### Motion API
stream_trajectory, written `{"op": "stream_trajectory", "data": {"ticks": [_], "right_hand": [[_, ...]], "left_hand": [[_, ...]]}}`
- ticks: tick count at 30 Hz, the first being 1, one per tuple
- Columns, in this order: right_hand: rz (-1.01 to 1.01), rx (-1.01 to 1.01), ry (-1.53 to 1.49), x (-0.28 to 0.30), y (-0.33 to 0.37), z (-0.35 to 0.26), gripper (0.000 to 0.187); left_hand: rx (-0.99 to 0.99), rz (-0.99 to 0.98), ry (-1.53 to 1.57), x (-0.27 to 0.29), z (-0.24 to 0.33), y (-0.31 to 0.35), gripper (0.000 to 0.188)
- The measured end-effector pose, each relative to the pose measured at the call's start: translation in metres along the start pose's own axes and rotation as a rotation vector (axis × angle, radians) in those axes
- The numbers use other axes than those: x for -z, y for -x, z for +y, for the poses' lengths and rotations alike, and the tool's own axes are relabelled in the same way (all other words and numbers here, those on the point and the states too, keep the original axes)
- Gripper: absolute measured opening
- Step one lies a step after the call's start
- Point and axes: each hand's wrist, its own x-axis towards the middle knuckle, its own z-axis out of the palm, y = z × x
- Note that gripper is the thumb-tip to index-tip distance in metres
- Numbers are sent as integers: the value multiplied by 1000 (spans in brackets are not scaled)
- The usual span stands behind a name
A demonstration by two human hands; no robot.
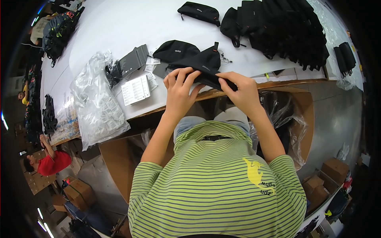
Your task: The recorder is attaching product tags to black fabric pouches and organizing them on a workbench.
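Note:
A black fabric pouch [212,59] lies at the table's near edge, partly hidden by my fingers. My left hand [180,88] grips its left near side, fingers bent over the fabric. My right hand [243,92] pinches its right near edge between thumb and fingers. Just beyond, a second black zip pouch [174,50] lies flat, overlapped by the first. To the left are a fanned stack of dark cards [134,61] and a stack of white printed labels [136,90]. Thin looped cords [225,58] lie right of the held pouch.
A large heap of black pouches [278,31] covers the far right, with a single pouch [198,12] left of it. A clear plastic bag of small packets [99,107] hangs over the table's left edge. Open cardboard boxes [303,115] stand below. A person in red [53,162] is far left.

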Motion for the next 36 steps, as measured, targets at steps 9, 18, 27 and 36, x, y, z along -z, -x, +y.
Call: {"op": "stream_trajectory", "data": {"ticks": [9,18,27,36], "right_hand": [[-83,-46,-125,12,15,-11,13],[-272,-160,-558,12,25,13,83],[-401,-633,-658,-2,58,42,27],[-477,-688,-952,51,47,58,38]], "left_hand": [[-236,46,12,10,0,6,31],[-108,65,126,17,-1,11,28],[301,136,449,27,3,27,18],[530,58,264,55,-11,60,16]]}}
